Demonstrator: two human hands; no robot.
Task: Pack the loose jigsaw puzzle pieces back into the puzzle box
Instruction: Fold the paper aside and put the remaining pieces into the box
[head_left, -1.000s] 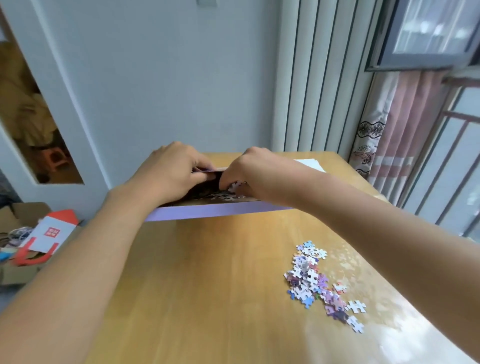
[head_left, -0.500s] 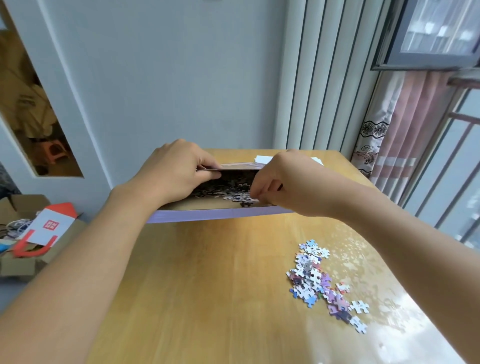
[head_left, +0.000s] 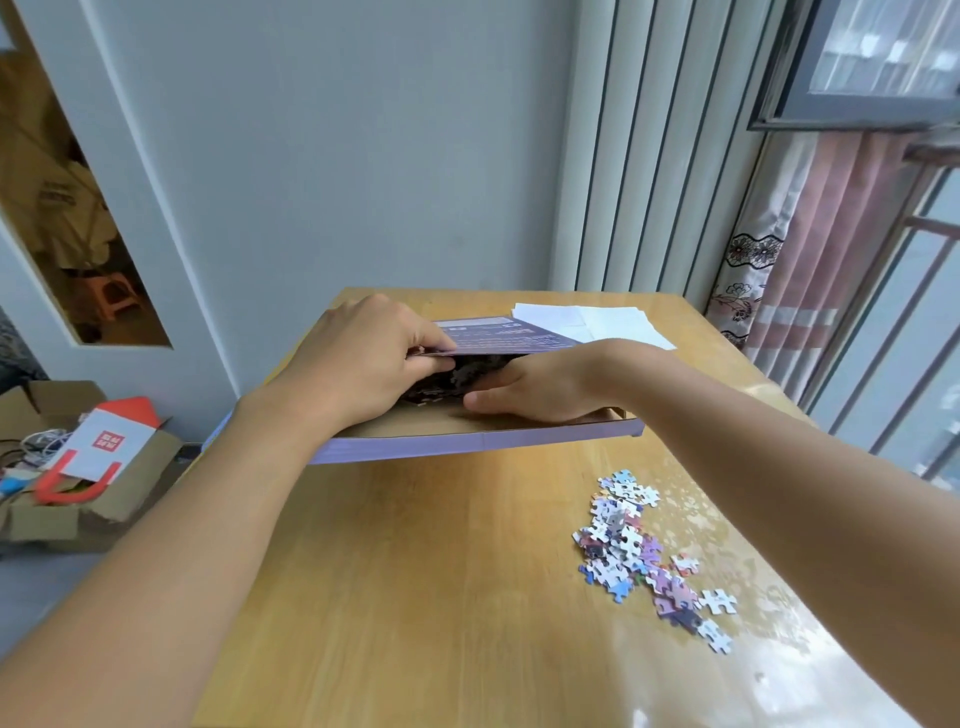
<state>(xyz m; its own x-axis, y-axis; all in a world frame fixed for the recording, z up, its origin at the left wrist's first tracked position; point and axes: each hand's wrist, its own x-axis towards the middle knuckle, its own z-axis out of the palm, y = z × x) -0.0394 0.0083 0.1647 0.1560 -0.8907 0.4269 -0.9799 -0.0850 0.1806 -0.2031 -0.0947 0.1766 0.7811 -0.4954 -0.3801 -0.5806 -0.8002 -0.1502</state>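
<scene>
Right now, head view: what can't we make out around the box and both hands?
- Left hand fingertips: curled under the box flap, hidden.
- Right hand fingertips: inside the puzzle box, partly behind the left hand.
- Pieces in the box: dark, shadowed by the flap, uncountable.
- Flap print: too small to read.
- Loose pieces: overlapping, count unclear.

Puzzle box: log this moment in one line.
left hand: holds lid up | right hand: flat inside puzzle box | loose pieces: pile on table | packing: unfinished
</scene>
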